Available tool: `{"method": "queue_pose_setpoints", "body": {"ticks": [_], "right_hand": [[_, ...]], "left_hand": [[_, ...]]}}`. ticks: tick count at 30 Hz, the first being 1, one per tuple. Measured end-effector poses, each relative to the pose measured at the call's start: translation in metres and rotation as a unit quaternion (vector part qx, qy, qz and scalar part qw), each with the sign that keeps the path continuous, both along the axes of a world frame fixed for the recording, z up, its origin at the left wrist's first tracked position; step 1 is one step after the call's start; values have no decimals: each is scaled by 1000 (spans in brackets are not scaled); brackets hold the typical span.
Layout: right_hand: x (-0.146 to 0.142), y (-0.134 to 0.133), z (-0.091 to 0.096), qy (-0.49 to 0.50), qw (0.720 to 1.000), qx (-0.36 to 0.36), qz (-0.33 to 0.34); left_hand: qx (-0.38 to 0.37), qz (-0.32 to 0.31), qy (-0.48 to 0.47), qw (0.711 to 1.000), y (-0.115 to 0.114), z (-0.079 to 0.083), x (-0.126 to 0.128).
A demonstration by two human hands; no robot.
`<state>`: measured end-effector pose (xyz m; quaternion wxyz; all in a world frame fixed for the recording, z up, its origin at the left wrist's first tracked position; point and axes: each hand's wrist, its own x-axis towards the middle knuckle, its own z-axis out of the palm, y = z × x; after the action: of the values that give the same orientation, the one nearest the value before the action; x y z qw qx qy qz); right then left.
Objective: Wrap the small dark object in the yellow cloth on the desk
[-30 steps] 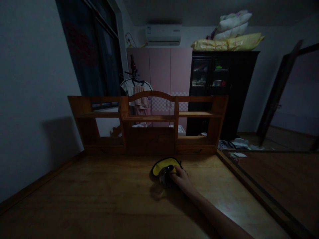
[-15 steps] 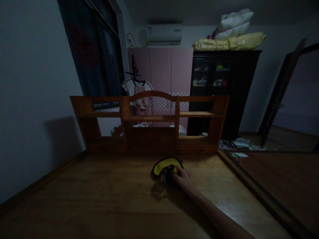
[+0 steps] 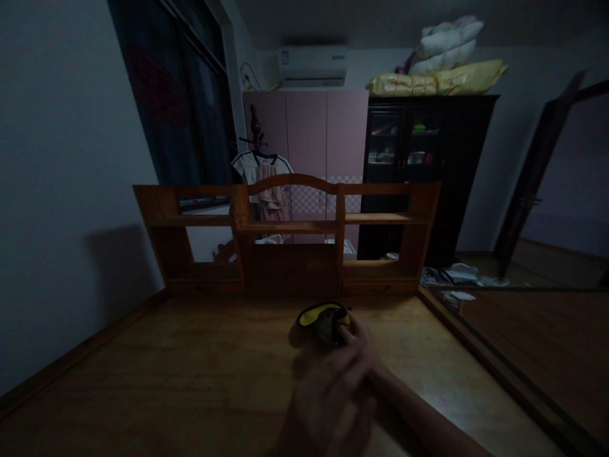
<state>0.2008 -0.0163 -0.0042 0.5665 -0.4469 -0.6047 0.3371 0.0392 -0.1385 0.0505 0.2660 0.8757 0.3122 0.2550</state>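
Observation:
Ahead of me, over the wooden bed board, is a yellow piece with a black rim (image 3: pixel 311 313), rounded like an eye mask. A dark, glossy piece (image 3: pixel 325 329) overlaps its front; the dim light hides what kind it is. My right hand (image 3: pixel 362 343) is closed at the right end of these, fingers pinching the black-and-yellow edge. Closer to me, my left hand (image 3: pixel 328 397) is raised in front of the right wrist and partly covers it. Motion smears its fingers, and I cannot make out anything in them.
A wooden shelf unit (image 3: pixel 290 270) with open compartments stands along the far edge of the board (image 3: pixel 190 362). A wall (image 3: pixel 71 190) borders the left side, and a raised wooden rail (image 3: pixel 480 355) runs along the right. Wardrobes (image 3: pixel 307 133) stand farther back.
My left hand has come into view from below, near the right hand. The right hand has shifted slightly right with the yellow, black-rimmed piece, which now shows less of its yellow face.

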Motion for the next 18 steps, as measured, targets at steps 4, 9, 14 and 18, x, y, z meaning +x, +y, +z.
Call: {"method": "queue_pose_setpoints", "body": {"ticks": [4, 9, 14, 18], "right_hand": [[7, 6, 2, 32, 999, 17, -28], [10, 6, 2, 13, 998, 18, -53], [7, 2, 0, -86, 993, 25, -82], [6, 2, 3, -178, 980, 35, -82]], "left_hand": [[286, 116, -28, 951, 77, 37, -1], [369, 83, 86, 922, 127, -2, 8], [358, 129, 26, 924, 139, -37, 7], [335, 144, -26, 931, 145, -45, 1]]}}
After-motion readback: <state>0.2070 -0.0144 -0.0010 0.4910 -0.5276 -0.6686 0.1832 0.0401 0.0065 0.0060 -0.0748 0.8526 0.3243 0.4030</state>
